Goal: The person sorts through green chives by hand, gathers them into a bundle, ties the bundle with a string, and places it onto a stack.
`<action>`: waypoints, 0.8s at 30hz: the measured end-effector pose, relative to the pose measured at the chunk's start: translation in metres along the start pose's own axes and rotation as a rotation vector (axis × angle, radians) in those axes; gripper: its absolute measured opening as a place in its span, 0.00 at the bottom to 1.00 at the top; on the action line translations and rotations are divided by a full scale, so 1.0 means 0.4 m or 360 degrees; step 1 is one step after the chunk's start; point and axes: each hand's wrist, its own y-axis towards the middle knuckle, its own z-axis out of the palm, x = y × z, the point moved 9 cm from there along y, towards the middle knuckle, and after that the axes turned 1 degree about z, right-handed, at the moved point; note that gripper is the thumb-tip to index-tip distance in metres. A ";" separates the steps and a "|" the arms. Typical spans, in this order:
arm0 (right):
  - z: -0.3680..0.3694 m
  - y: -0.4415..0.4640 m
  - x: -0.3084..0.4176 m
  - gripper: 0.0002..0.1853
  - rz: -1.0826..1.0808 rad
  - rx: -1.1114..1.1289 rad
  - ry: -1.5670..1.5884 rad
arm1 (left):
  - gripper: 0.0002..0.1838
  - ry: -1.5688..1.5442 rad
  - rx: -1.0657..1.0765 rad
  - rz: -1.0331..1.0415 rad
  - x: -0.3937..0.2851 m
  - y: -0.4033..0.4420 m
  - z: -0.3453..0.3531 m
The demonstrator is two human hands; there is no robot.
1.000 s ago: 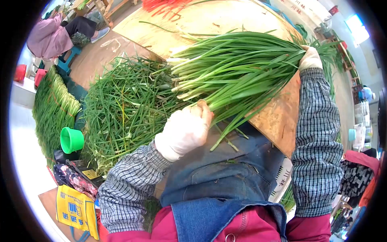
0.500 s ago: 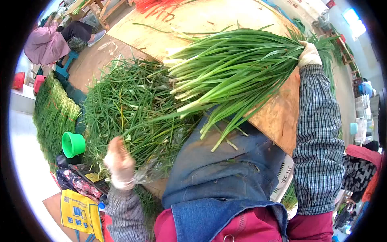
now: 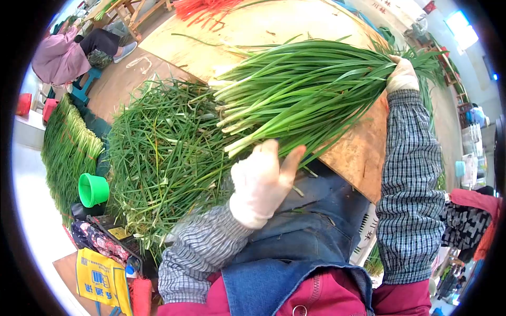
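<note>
Thumb and fingers parted, the left hand (image 3: 266,184) sits at the near edge of the leafy green bunch (image 3: 311,87) over the table (image 3: 363,163); the right hand (image 3: 403,73) closes around its far-right leaf ends — a snug, uncrushing grip should keep stalks aligned. Near left, a yellow bag (image 3: 100,279) bears blue characters, too warped to read surely — a far white panel (image 3: 403,11) seemingly reads 川妹.

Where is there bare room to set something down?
The tabletop is mostly bare between the red strips and the green bunch, and at its corner beside the right sleeve. The leaf heap is crowded.
</note>
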 end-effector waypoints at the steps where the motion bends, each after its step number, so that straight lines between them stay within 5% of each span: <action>1: 0.002 -0.007 0.000 0.24 -0.0018 -0.0022 -0.0014 | 0.18 0.0069 -0.0166 0.0033 -0.006 0.024 -0.002; 2: 0.000 -0.020 0.010 0.23 -0.0062 0.0015 -0.0035 | 0.22 0.0143 -0.0338 0.0065 -0.010 0.043 -0.006; 7: 0.007 -0.127 0.032 0.20 -0.0183 0.0062 0.0090 | 0.18 0.0374 -0.0075 -0.0033 0.018 0.112 0.040; 10: 0.002 -0.173 0.038 0.20 -0.0192 0.0012 0.0094 | 0.15 0.0518 0.0059 0.0230 -0.015 0.135 0.081; 14: 0.003 -0.195 0.040 0.25 -0.0215 0.0063 0.0255 | 0.11 0.0140 -0.0157 0.0256 -0.007 0.164 0.067; 16: -0.011 -0.201 0.036 0.27 -0.0259 -0.0024 0.0205 | 0.08 -0.1295 0.0415 -0.0136 -0.029 0.179 0.095; 17: -0.020 -0.185 0.026 0.27 -0.0253 0.0017 0.0213 | 0.06 -0.1989 0.0719 -0.0615 -0.080 0.158 0.089; 18: -0.028 -0.173 0.018 0.27 -0.0246 0.0056 0.0218 | 0.07 -0.2254 0.0768 -0.0499 -0.144 0.152 0.022; 20: -0.043 -0.198 0.011 0.23 -0.0214 0.0078 0.0215 | 0.10 -0.2553 0.0240 -0.0095 -0.180 0.133 -0.161; 23: -0.042 -0.190 -0.010 0.20 -0.0183 0.0103 0.0260 | 0.17 -0.2159 0.0380 0.0712 -0.080 0.101 -0.357; 24: -0.049 -0.185 -0.022 0.19 -0.0172 0.0065 0.0267 | 0.15 -0.1946 0.0168 0.0627 -0.012 0.077 -0.390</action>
